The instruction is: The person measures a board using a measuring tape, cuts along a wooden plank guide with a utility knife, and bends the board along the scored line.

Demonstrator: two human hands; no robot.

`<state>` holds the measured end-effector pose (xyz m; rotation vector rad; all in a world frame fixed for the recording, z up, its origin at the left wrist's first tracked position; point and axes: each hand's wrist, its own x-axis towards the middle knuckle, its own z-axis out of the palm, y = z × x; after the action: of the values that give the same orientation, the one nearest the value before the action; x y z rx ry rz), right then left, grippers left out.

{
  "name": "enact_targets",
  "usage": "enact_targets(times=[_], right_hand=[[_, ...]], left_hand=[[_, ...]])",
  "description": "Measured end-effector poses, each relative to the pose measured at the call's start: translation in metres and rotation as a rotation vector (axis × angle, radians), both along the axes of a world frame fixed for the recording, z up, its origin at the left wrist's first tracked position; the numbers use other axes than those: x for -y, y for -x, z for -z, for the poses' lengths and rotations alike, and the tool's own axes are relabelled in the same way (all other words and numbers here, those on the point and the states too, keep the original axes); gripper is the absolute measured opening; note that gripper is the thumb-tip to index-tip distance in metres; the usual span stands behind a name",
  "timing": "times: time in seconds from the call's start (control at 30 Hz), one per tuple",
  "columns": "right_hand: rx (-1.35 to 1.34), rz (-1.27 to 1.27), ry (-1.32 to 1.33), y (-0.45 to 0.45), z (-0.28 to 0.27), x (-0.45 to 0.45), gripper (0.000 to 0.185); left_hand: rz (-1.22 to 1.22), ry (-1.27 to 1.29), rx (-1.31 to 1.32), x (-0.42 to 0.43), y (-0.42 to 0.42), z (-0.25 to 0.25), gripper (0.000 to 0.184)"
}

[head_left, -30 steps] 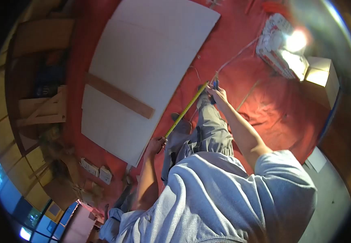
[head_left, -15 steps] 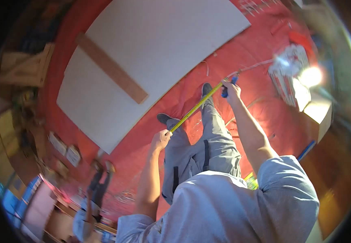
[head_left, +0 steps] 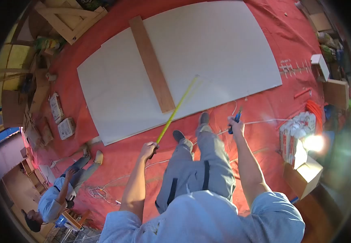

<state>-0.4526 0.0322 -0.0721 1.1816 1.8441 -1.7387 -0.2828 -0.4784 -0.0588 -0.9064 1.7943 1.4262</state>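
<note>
My left hand (head_left: 148, 150) is closed on the case of a tape measure, whose yellow blade (head_left: 170, 119) sticks out over a large white board (head_left: 220, 48). The blade's far end is free, above the board. A blue-handled tool (head_left: 235, 121) is in my right hand (head_left: 237, 126); what kind of tool is too small to tell. A reddish-brown plank (head_left: 152, 65) lies across the white board, left of the blade.
Red sheeting (head_left: 264, 156) covers the floor. A bright lamp (head_left: 313, 143) shines beside wrapped packs (head_left: 295, 135) and a cardboard box (head_left: 305, 176) at right. A cable runs behind my feet. Another person (head_left: 56, 196) is at the lower left.
My right hand has come away from the blade's end, keeping the blue tool. The blade now points over the board. My view has turned, bringing more of the board and the other person into sight.
</note>
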Motion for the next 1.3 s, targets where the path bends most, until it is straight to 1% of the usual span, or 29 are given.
enact_targets(times=[0.03, 0.07, 0.1, 0.13, 0.17, 0.2, 0.23, 0.27, 0.3, 0.33, 0.4, 0.43, 0.5, 0.53, 0.6, 0.63, 0.67, 0.73, 0.8, 0.87, 0.93, 1.03, 1.07, 1.1, 1.13, 1.2, 1.23, 1.27, 1.3], right_hand=[[0.041, -0.069, -0.029, 0.007, 0.013, 0.013, 0.023], [0.037, -0.074, -0.029, 0.012, 0.028, 0.028, 0.023], [0.066, -0.135, -0.015, 0.022, 0.048, 0.043, 0.026], [0.086, -0.19, -0.013, 0.043, 0.07, 0.056, 0.029], [0.112, -0.284, 0.002, 0.059, 0.099, 0.071, 0.031], [0.147, -0.379, 0.016, 0.072, 0.131, 0.085, 0.032], [0.112, -0.457, -0.057, 0.084, 0.161, 0.106, 0.035], [0.088, -0.551, -0.129, 0.096, 0.193, 0.129, 0.038], [0.032, -0.645, -0.167, 0.11, 0.236, 0.15, 0.04], [-0.014, -0.75, -0.192, 0.12, 0.281, 0.169, 0.043], [0.079, -0.857, -0.15, 0.154, 0.327, 0.219, 0.038], [0.058, -0.821, -0.114, 0.166, 0.348, 0.241, 0.038], [-0.021, -0.759, -0.05, 0.183, 0.389, 0.29, 0.038], [-0.079, -0.721, -0.027, 0.19, 0.405, 0.312, 0.037], [-0.148, -0.741, -0.072, 0.204, 0.434, 0.35, 0.034], [-0.135, -0.754, -0.064, 0.21, 0.453, 0.366, 0.034], [-0.122, -0.77, -0.099, 0.216, 0.472, 0.381, 0.035], [-0.106, -0.792, -0.136, 0.216, 0.495, 0.401, 0.037], [-0.146, -0.807, -0.422, 0.219, 0.5, 0.423, 0.042], [-0.227, -0.775, -0.456, 0.215, 0.523, 0.435, 0.043], [-0.319, -0.732, -0.488, 0.218, 0.531, 0.446, 0.044], [-0.3, -0.664, -0.507, 0.225, 0.523, 0.456, 0.042], [-0.254, -0.63, -0.463, 0.229, 0.519, 0.461, 0.043], [-0.213, -0.598, -0.412, 0.233, 0.514, 0.467, 0.044], [-0.24, -0.589, -0.402, 0.236, 0.511, 0.472, 0.044], [-0.122, -0.558, -0.418, 0.238, 0.506, 0.485, 0.045], [-0.153, -0.56, -0.479, 0.235, 0.518, 0.489, 0.045], [-0.179, -0.553, -0.544, 0.232, 0.529, 0.493, 0.045], [-0.182, -0.582, -0.505, 0.227, 0.521, 0.497, 0.046]], left_hand=[[-0.01, 0.0, 0.0, 0.0, 0.008, 0.002, 0.032], [-0.066, 0.018, 0.044, 0.004, 0.018, 0.007, 0.031], [-0.108, 0.037, 0.074, 0.009, 0.035, 0.021, 0.031], [-0.155, 0.07, 0.04, 0.012, 0.046, 0.049, 0.03], [-0.131, 0.053, 0.034, 0.022, 0.058, 0.083, 0.03], [-0.233, 0.012, 0.046, 0.026, 0.071, 0.105, 0.031], [-0.345, -0.032, 0.071, 0.028, 0.075, 0.133, 0.032], [-0.319, 0.022, -0.012, 0.032, 0.078, 0.179, 0.032], [-0.416, -0.062, -0.001, 0.038, 0.087, 0.217, 0.032], [-0.423, -0.079, 0.008, 0.044, 0.098, 0.252, 0.032], [-0.473, -0.128, 0.051, 0.064, 0.107, 0.326, 0.031], [-0.4, -0.053, 0.084, 0.068, 0.122, 0.346, 0.031], [-0.506, -0.016, 0.035, 0.069, 0.139, 0.398, 0.031], [-0.549, -0.019, 0.013, 0.071, 0.151, 0.415, 0.03], [-0.585, -0.016, -0.037, 0.084, 0.164, 0.462, 0.028], [-0.583, -0.007, -0.068, 0.09, 0.165, 0.486, 0.027], [-0.592, -0.004, -0.055, 0.093, 0.168, 0.497, 0.027], [-0.666, -0.073, -0.087, 0.097, 0.185, 0.497, 0.027], [-0.627, -0.056, -0.105, 0.104, 0.195, 0.496, 0.028], [-0.586, -0.055, -0.142, 0.107, 0.205, 0.509, 0.03], [-0.521, -0.058, -0.196, 0.115, 0.212, 0.522, 0.032], [-0.491, -0.031, -0.225, 0.117, 0.228, 0.521, 0.033], [-0.484, -0.031, -0.248, 0.117, 0.231, 0.521, 0.033], [-0.488, -0.076, -0.221, 0.118, 0.233, 0.525, 0.034], [-0.492, -0.116, -0.194, 0.121, 0.232, 0.527, 0.034], [-0.487, -0.127, -0.216, 0.122, 0.224, 0.53, 0.034], [-0.48, -0.157, -0.214, 0.121, 0.223, 0.527, 0.035], [-0.486, -0.121, -0.195, 0.122, 0.223, 0.521, 0.035], [-0.491, -0.087, -0.174, 0.123, 0.221, 0.517, 0.035]])
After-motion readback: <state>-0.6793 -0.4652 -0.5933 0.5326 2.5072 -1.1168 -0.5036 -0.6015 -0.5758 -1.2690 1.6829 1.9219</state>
